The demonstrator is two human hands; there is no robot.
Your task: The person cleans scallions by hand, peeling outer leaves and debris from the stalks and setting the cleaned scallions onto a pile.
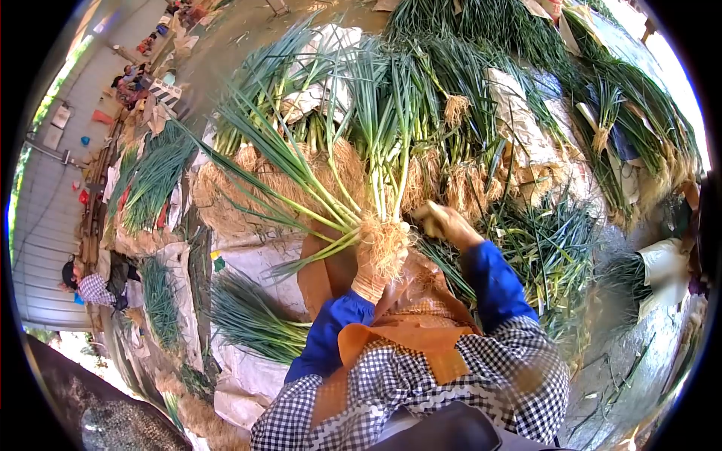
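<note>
Item one, principal piece: a bunch of long green stalks (397, 177), roots toward me, leaves fanned away and out to the left, raised in front of my orange apron (432, 301). Item two: my left hand (368, 282), fingers wrapped round the base of that bunch, pale stringy roots (383, 244) spilling over them. Item three: my right hand (451, 225), just beside the root end, fingers curled and drawn toward one another; whether they pinch anything, I cannot tell. Step in hand, by my judgement: tending the root end, one hand as holder, the other as worker. Next move, as I judge it, calls for a steady left grip low on the stalks, the roots turned toward the right fingers, and a light, close pinch that takes only loose strands and spares the stems. Risk noted: a slack hold could let the outer stalks splay or slip. Surroundings: a row of rooted plants (263, 180) laid just beyond the bunch; a heap of loose green leaves (549, 248) to the right; a smaller pile of greens (252, 316) to the left, on pale sacking (241, 376); one person (94, 288) well apart, far left.
</note>
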